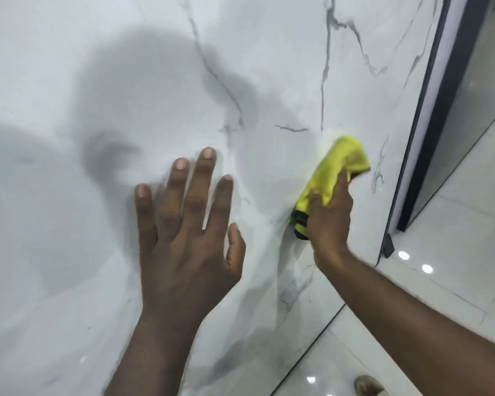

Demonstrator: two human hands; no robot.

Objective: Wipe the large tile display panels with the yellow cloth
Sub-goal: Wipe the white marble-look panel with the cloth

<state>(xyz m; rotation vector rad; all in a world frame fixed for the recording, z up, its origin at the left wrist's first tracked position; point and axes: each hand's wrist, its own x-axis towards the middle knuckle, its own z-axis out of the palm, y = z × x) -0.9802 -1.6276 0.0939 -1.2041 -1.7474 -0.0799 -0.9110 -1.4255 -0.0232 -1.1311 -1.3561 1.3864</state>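
Head: left hand (189,241) flat, right hand (330,218) gripping cloth (337,164).

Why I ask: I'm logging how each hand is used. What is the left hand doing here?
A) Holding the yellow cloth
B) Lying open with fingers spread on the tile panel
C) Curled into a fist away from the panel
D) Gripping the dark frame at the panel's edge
B: the left hand lies open with straight, spread fingers on the tile panel, while the right hand grips the yellow cloth.
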